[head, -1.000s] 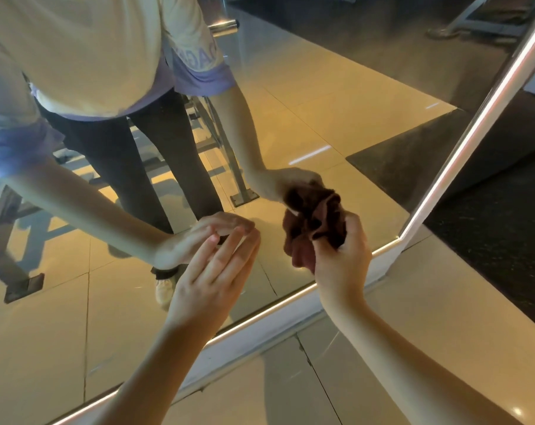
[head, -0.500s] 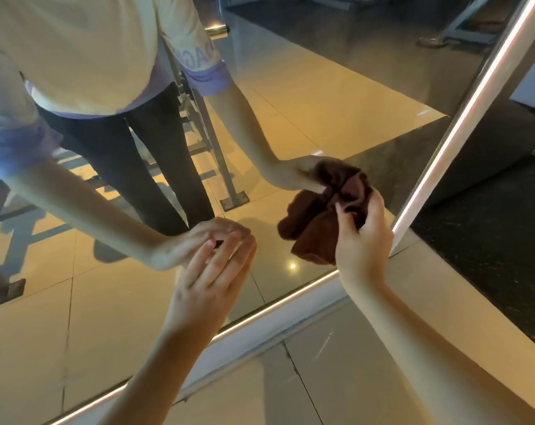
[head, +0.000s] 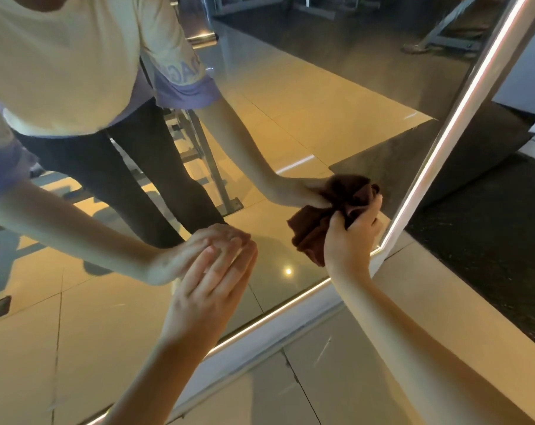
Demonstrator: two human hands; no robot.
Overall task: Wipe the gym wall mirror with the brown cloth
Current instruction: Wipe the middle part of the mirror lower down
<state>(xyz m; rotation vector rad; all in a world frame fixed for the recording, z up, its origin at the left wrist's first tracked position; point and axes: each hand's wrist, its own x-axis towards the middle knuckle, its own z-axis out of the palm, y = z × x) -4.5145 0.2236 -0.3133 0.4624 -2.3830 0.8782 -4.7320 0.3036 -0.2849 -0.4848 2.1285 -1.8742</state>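
Note:
The gym wall mirror (head: 290, 124) fills most of the view, its lower right corner near the middle right. My right hand (head: 350, 237) grips the bunched brown cloth (head: 313, 231) and holds it against the glass close to that corner. My left hand (head: 211, 289) lies flat with straight fingers against the mirror, lower and to the left of the cloth. Both arms and the cloth are reflected in the glass.
A lit strip frames the mirror along its bottom edge (head: 275, 314) and right edge (head: 450, 118). Beige floor tiles (head: 444, 302) lie below, with dark speckled flooring (head: 490, 234) to the right. Reflected gym equipment stands behind the person in the mirror.
My right hand has carried the cloth across the glass to the right and upward, toward the mirror's lower right corner. My left hand has stayed flat in the same place.

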